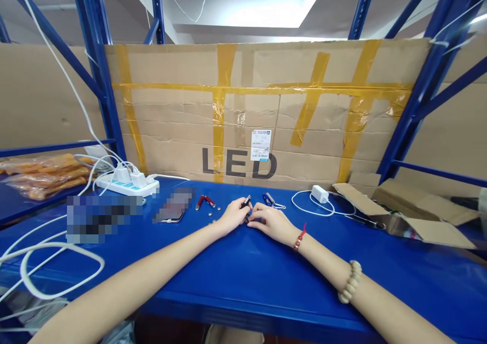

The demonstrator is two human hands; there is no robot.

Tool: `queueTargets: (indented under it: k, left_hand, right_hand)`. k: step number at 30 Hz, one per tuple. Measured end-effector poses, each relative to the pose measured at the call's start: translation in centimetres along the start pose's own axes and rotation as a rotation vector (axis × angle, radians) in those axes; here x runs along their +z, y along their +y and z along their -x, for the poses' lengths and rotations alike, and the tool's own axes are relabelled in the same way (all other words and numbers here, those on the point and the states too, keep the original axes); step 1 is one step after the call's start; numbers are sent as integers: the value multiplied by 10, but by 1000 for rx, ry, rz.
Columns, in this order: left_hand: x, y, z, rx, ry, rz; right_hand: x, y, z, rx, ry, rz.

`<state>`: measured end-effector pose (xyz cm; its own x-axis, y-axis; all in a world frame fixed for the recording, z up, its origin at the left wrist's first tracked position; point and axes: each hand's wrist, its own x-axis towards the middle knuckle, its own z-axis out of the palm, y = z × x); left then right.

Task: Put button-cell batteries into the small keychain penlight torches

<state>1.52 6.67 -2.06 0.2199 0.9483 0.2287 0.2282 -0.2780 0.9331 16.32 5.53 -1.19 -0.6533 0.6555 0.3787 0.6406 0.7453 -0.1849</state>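
Observation:
Over the middle of the blue tabletop, my left hand (233,217) is closed round a small black cylinder (246,201), its upper end poking out above the fingers. My right hand (273,223) meets it from the right, thumb and fingers pinched together. A small dark part shows at those fingertips; its kind and whether it joins the cylinder I cannot tell. Left of my hands lie two red tube pieces (205,201) with metallic ends and several small silver discs like button cells (210,214). Just beyond my right hand is a blue tube (268,199) with a metal clip (279,206).
A phone (175,205) lies left, near a white power strip (127,182) with plugs and loose white cables (63,246). To the right are a white charger (320,194) with its cable and an opened cardboard box (403,217). Taped cardboard (171,131) stands behind, between blue posts.

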Motion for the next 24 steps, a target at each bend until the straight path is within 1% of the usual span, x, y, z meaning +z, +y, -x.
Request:
queueTargets:
  k: [8, 13, 16, 18, 22, 24]
  left_hand:
    - [0, 6, 2, -64, 54, 156]
    - [0, 8, 3, -91, 90, 183]
    - [0, 8, 3, -91, 112, 163]
    - [0, 6, 2, -79, 145, 133]
    - [-3, 2, 1, -17, 247, 28]
    - [-4, 1, 2, 14, 279, -39]
  right_hand:
    - [1, -1, -1, 66, 88, -17]
    - [2, 0, -2, 102, 161, -33]
    - [2, 0, -2, 157, 169, -17]
    - [1, 0, -1, 169, 164, 13]
    - [1, 0, 0, 134, 132, 61]
    - [1, 0, 0, 118, 113, 66]
